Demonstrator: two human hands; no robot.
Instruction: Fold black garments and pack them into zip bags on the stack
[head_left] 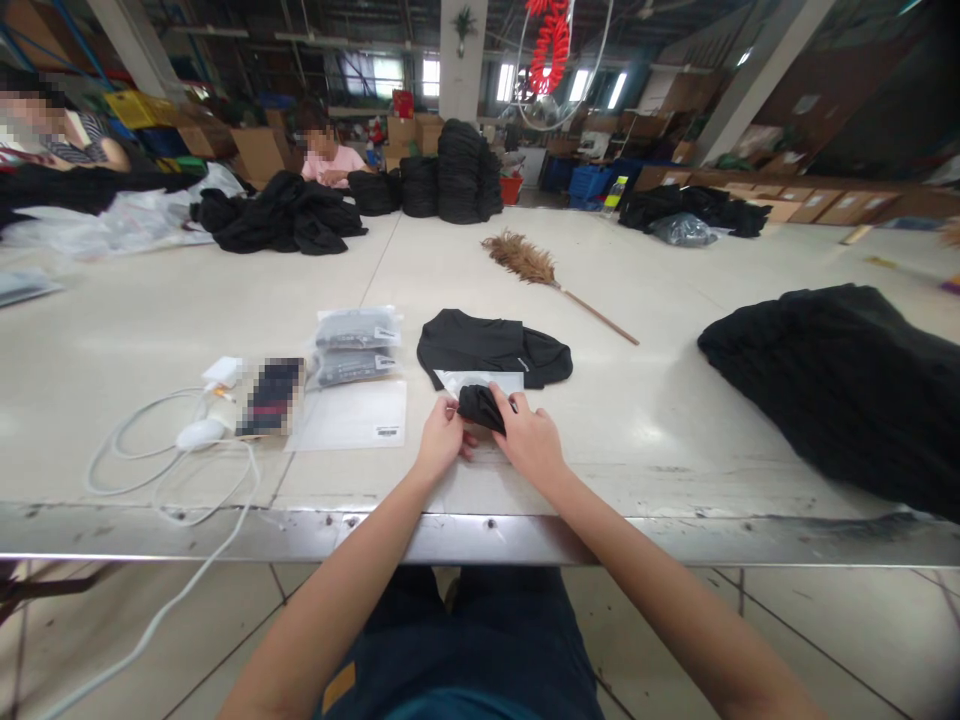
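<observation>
A small bundled black cloth [480,407] is between my two hands near the front of the table. My right hand [531,436] grips it from the right, with fingers over its top and side. At its left end, my left hand [442,440] is closed with thumb and fingertips at the cloth's edge; some of those fingers are hidden. Just behind the bundle lies a whitish sheet or bag [504,380], partly covered. Beyond that, a black folded garment [480,342] with a small pale mark lies flat on the table.
To the left are packed clear bags [356,330], a flat frosted bag [349,418], a phone [271,398] and a white cable [124,485]. A feather duster [525,258] lies farther back. Black fabric [840,385] is heaped at right. Two people sit across the table.
</observation>
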